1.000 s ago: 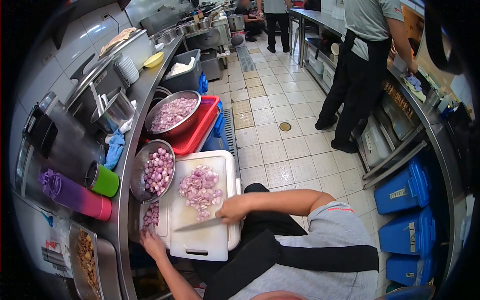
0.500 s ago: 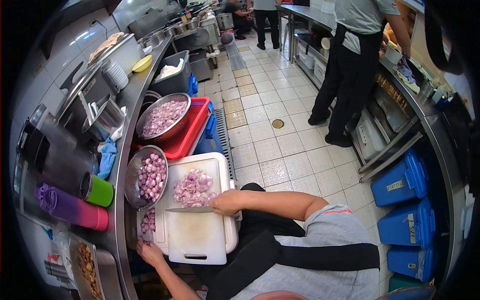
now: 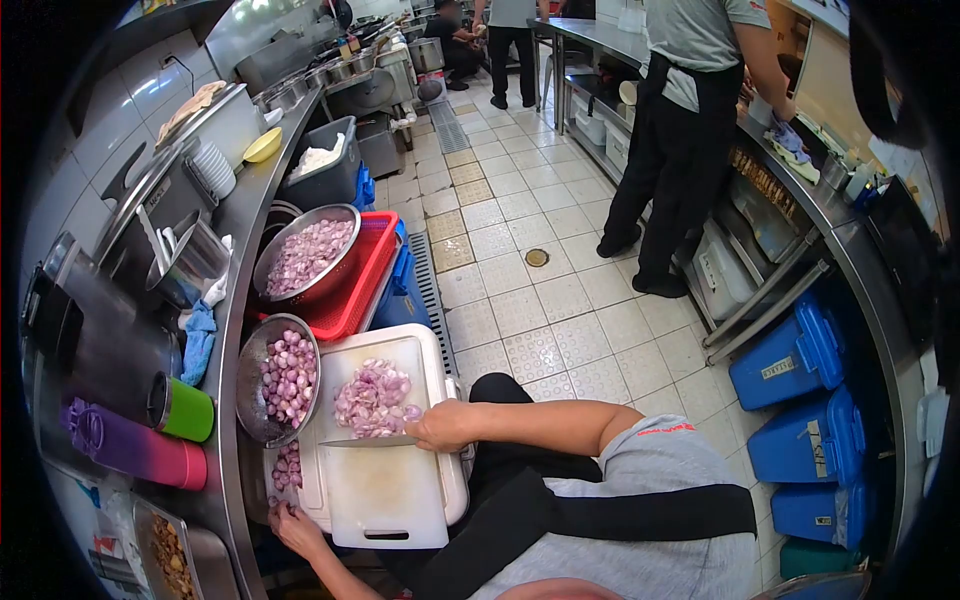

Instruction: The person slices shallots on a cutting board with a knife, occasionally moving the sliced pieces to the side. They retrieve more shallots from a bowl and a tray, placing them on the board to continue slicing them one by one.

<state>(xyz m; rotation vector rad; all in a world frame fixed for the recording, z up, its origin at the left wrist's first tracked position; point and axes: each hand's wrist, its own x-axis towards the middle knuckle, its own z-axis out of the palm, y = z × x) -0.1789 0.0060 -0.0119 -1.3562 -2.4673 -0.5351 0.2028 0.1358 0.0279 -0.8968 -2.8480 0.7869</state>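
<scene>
A steel table [image 3: 228, 380] runs along the left, and beside it a white lid [image 3: 432, 350] carries the cutting board [image 3: 385, 495]. Beyond the lid, a red basket [image 3: 370, 270] supports a wide colander [image 3: 338, 268] heaped with cut shallots [image 3: 312, 255], so a good share of the cutting looks done. Nearer, a steel bowl [image 3: 250, 395] at the lid's left edge holds whole shallots [image 3: 290, 375], and a smaller group of whole ones [image 3: 287, 465] sits below it, beside the board; these appear to be what is left to cut. The right hand [image 3: 445, 425] is at the board's right edge, its grip closed round the handle of the knife [image 3: 365, 441], whose blade lies across the board along the near side of the pile. The left hand [image 3: 298, 530] is near the small group, fingers bent; whether its grip pinches a shallot, I cannot tell. On the far part of the board lies a loose pile of cut pieces [image 3: 375, 398], apart from the colander and so seemingly not yet gathered up.
</scene>
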